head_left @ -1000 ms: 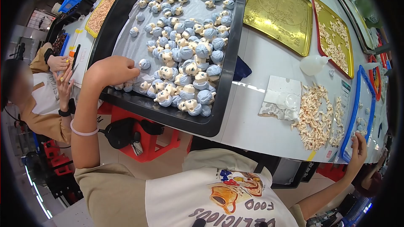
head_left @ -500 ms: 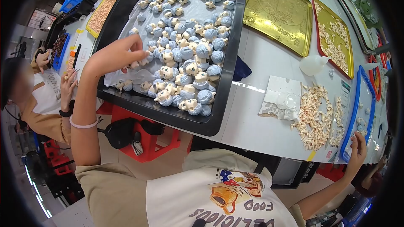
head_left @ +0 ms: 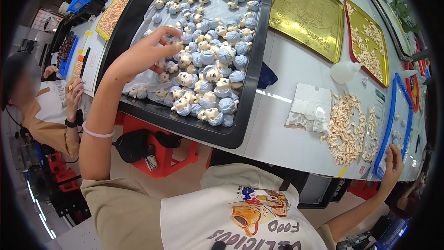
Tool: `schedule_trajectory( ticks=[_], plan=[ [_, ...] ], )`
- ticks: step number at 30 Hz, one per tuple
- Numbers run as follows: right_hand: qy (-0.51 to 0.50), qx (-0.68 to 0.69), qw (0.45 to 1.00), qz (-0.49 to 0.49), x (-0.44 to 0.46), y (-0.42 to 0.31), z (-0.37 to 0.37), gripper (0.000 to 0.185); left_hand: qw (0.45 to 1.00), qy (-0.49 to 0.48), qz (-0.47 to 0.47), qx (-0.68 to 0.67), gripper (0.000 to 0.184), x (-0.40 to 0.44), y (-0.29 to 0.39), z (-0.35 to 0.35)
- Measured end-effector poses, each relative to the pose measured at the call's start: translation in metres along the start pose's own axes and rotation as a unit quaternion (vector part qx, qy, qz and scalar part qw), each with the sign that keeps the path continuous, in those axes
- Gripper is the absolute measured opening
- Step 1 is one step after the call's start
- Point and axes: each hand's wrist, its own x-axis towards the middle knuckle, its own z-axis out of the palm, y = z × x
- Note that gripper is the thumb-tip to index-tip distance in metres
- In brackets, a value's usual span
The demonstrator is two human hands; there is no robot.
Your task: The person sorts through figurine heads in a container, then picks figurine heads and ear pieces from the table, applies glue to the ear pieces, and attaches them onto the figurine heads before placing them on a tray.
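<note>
Many small doll heads [head_left: 226, 55] with light-blue moulded hair and painted faces lie on a pale sheet in a large black tray [head_left: 222, 138]. Over the left part of this pile is my left hand [head_left: 147, 56], fingers apart and bent down among the heads. Its fingertips are close to several of them, and no head is plainly gripped. Far to the right, my right hand [head_left: 393, 165] is at the near end of a blue-rimmed tray [head_left: 378, 169]. Its fingers point up, slightly apart. A few blue-and-pale pieces [head_left: 396, 136] lie in that tray just beyond the fingertips.
Small cream-coloured pieces [head_left: 344, 132] are heaped on the white table beside a cardboard piece [head_left: 305, 106]. A white squeeze bottle [head_left: 344, 71], a gold tray [head_left: 307, 14] and a red-rimmed tray [head_left: 370, 46] stand behind. At left sits another person [head_left: 46, 106]; a red stool [head_left: 162, 157] is below.
My left hand has moved right and slightly up over the doll heads, its fingers spreading. My right hand has stayed put. The other person at left has shifted a little.
</note>
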Motion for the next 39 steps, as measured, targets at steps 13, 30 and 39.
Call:
schedule_trajectory(
  ticks=[13, 30, 39],
  plan=[
    [-0.001, 0.005, 1.0, -0.013, 0.003, 0.0, 0.003, 0.021, 0.995, -0.054, 0.027, -0.078, 0.044, -0.003, 0.031, 0.02],
    [-0.013, 0.002, 1.0, -0.005, 0.002, -0.003, 0.002, 0.021, 0.965, 0.037, 0.2, 0.166, 0.035, -0.029, 0.057, 0.059],
    [-0.007, 0.008, 1.0, 0.005, -0.001, -0.004, -0.002, 0.021, 0.957, 0.017, 0.2, 0.209, 0.035, -0.041, 0.061, 0.039]
  ],
)
